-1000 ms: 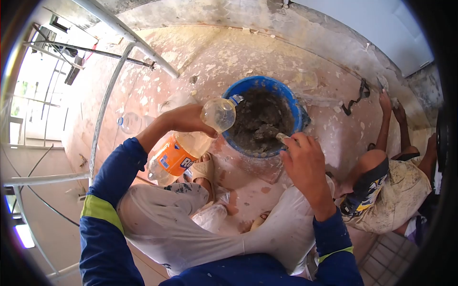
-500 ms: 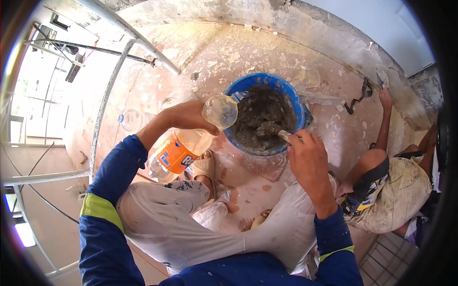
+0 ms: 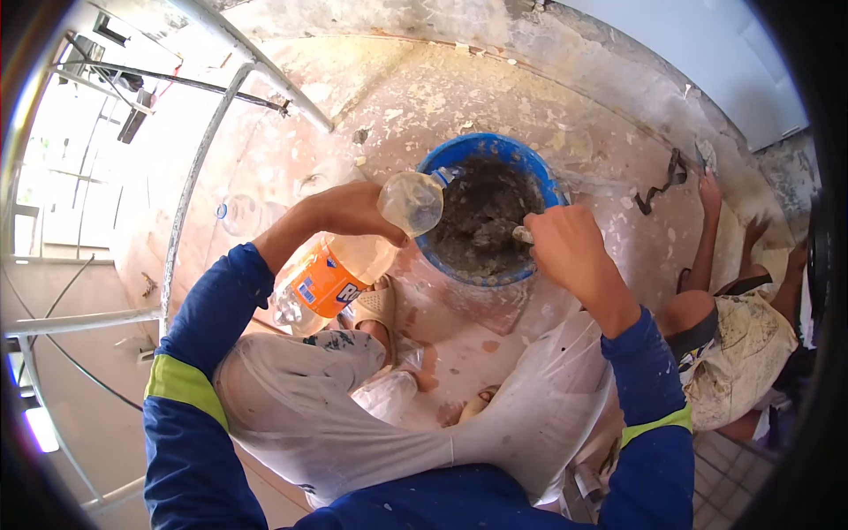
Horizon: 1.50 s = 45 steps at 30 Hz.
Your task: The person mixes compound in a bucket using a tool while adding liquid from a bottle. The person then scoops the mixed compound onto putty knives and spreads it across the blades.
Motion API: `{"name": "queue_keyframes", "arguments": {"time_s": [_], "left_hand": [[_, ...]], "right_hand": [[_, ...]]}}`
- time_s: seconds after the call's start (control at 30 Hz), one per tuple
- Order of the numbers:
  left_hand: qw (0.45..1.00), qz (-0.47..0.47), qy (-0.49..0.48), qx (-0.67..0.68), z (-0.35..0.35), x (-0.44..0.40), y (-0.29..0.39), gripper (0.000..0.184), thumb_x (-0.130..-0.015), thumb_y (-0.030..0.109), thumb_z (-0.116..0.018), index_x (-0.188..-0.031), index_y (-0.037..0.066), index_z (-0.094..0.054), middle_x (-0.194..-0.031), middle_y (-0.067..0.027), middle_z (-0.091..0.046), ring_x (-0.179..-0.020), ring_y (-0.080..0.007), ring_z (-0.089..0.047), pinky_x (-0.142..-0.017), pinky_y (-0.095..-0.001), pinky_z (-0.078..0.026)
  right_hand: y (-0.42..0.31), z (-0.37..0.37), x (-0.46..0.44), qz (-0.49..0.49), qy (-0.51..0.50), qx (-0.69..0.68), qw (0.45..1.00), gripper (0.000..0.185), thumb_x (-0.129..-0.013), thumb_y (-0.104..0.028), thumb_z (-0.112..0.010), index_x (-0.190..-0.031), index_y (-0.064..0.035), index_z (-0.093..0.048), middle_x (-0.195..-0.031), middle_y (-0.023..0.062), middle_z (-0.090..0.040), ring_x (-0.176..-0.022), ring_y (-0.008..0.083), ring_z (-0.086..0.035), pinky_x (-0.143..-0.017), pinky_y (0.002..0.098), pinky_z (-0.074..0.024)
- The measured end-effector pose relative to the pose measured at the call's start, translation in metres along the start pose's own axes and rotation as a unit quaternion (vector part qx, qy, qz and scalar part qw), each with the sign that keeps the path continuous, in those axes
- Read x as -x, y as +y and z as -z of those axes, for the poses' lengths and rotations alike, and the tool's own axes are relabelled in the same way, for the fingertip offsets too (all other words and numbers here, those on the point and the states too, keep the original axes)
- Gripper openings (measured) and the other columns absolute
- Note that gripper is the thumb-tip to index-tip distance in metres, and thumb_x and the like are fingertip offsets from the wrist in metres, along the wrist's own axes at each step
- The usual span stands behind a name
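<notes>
A blue bucket (image 3: 552, 177) stands on the floor in front of me, holding wet grey mortar (image 3: 486, 208). My left hand (image 3: 353, 212) is wrapped round a large clear plastic bottle (image 3: 322, 281) with an orange label. The bottle lies tilted, its neck reaching over the bucket's left rim above the mortar. My right hand (image 3: 570, 249), closed at the bucket's right side, grips a mortar-smeared handled tool (image 3: 523, 234). Only a short stub of the handle shows; I cannot make out its working end.
Metal scaffold tubes (image 3: 205, 168) rise at the left. A second clear bottle (image 3: 243, 215) is on the floor behind my left forearm. Another person (image 3: 738, 353) crouches at the right, an arm stretched toward the wall. A dark strap (image 3: 658, 183) lies near that hand.
My right hand has turned and risen slightly, with less of the tool's handle showing. The bottle neck has shifted slightly right over the bucket. The other person's arm has moved a little.
</notes>
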<state>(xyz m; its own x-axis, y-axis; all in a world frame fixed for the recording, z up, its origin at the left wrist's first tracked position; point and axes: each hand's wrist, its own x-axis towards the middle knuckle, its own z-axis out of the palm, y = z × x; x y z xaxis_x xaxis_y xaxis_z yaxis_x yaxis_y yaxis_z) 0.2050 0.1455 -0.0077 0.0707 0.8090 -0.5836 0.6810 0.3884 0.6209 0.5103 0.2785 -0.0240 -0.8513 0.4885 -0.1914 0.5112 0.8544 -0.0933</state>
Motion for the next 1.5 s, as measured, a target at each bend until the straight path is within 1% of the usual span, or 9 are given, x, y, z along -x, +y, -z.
{"name": "queue_keyframes", "arguments": {"time_s": [0.3,0.4,0.6,0.8,0.9,1.1,1.2,1.4,1.5], "left_hand": [[1.000,-0.017,0.008,-0.018,-0.004,-0.007,-0.017,0.057,-0.069,0.042,-0.085,-0.110,0.003,-0.074,-0.099,-0.0144,-0.076,-0.090,-0.0268,-0.071,-0.084,-0.0376,-0.053],[0.999,0.038,-0.015,-0.022,-0.005,-0.011,-0.021,0.055,-0.069,0.042,-0.085,-0.108,0.004,-0.074,-0.096,-0.0142,-0.076,-0.088,-0.0272,-0.071,-0.083,-0.0379,-0.053],[0.999,-0.033,0.030,-0.028,-0.009,-0.010,-0.028,0.053,-0.067,0.045,-0.083,-0.091,-0.001,-0.077,-0.081,-0.0173,-0.074,-0.077,-0.0293,-0.072,-0.073,-0.0385,-0.055],[1.000,0.002,-0.013,-0.024,-0.004,-0.010,-0.027,0.052,-0.069,0.041,-0.083,-0.102,0.002,-0.074,-0.089,-0.0171,-0.074,-0.084,-0.0298,-0.070,-0.081,-0.0401,-0.052],[0.994,0.062,-0.022,-0.082,0.004,-0.004,-0.011,0.050,-0.069,0.041,-0.082,-0.097,0.000,-0.074,-0.084,-0.0183,-0.073,-0.080,-0.0302,-0.070,-0.077,-0.0411,-0.052],[0.999,-0.006,-0.003,-0.038,-0.001,-0.013,-0.020,0.056,-0.064,0.050,-0.082,-0.085,-0.001,-0.077,-0.083,-0.0193,-0.074,-0.077,-0.0306,-0.072,-0.073,-0.0404,-0.055],[1.000,0.004,0.003,-0.030,-0.009,-0.029,-0.038,0.059,-0.063,0.053,-0.083,-0.081,-0.002,-0.076,-0.082,-0.0200,-0.074,-0.075,-0.0310,-0.072,-0.071,-0.0412,-0.054],[0.999,-0.019,0.036,-0.032,-0.016,-0.036,-0.041,0.050,-0.067,0.042,-0.084,-0.096,0.001,-0.077,-0.087,-0.0170,-0.075,-0.082,-0.0281,-0.072,-0.079,-0.0382,-0.054],[0.994,-0.067,0.082,-0.018,-0.022,-0.036,-0.048,0.063,-0.061,0.052,-0.084,-0.076,-0.008,-0.072,-0.071,-0.0236,-0.069,-0.069,-0.0322,-0.070,-0.065,-0.0415,-0.053]], "right_hand": [[0.006,0.031,0.000,0.007,-0.080,0.041,0.996,0.019,-0.081,-0.015,-0.073,-0.098,-0.0099,-0.076,-0.087,0.0168,-0.073,-0.085,0.0361,-0.072,-0.076,0.0471,-0.0560],[0.006,0.044,0.001,0.039,0.026,0.032,0.998,0.007,-0.076,-0.007,-0.068,-0.081,-0.0071,-0.073,-0.078,0.0183,-0.072,-0.077,0.0370,-0.072,-0.069,0.0472,-0.0569],[0.014,0.015,-0.056,0.046,0.093,0.009,0.995,0.007,-0.078,-0.007,-0.066,-0.079,-0.0063,-0.073,-0.078,0.0185,-0.072,-0.077,0.0368,-0.072,-0.068,0.0467,-0.0571],[0.003,0.022,-0.106,0.034,-0.026,0.075,0.996,0.010,-0.077,-0.009,-0.067,-0.077,-0.0063,-0.076,-0.084,0.0166,-0.074,-0.081,0.0349,-0.074,-0.070,0.0453,-0.0581],[-0.005,0.014,-0.130,0.051,-0.075,0.097,0.991,0.011,-0.077,-0.009,-0.067,-0.079,-0.0063,-0.077,-0.087,0.0162,-0.075,-0.084,0.0346,-0.074,-0.072,0.0451,-0.0584],[-0.014,0.006,-0.140,0.054,-0.102,0.107,0.987,0.013,-0.078,-0.011,-0.068,-0.083,-0.0068,-0.078,-0.092,0.0181,-0.075,-0.088,0.0355,-0.074,-0.076,0.0456,-0.0586],[0.015,-0.020,-0.112,-0.023,-0.088,-0.009,0.996,0.014,-0.082,-0.013,-0.067,-0.089,-0.0062,-0.078,-0.095,0.0197,-0.075,-0.089,0.0375,-0.073,-0.078,0.0485,-0.0583],[0.000,-0.049,-0.041,-0.058,-0.044,-0.058,0.996,0.027,-0.089,-0.021,-0.068,-0.111,-0.0089,-0.074,-0.092,0.0220,-0.073,-0.090,0.0403,-0.071,-0.082,0.0504,-0.0564],[-0.008,-0.045,-0.026,-0.064,-0.048,-0.049,0.996,0.027,-0.088,-0.020,-0.069,-0.112,-0.0093,-0.074,-0.092,0.0217,-0.073,-0.090,0.0397,-0.071,-0.081,0.0508,-0.0562]]}}
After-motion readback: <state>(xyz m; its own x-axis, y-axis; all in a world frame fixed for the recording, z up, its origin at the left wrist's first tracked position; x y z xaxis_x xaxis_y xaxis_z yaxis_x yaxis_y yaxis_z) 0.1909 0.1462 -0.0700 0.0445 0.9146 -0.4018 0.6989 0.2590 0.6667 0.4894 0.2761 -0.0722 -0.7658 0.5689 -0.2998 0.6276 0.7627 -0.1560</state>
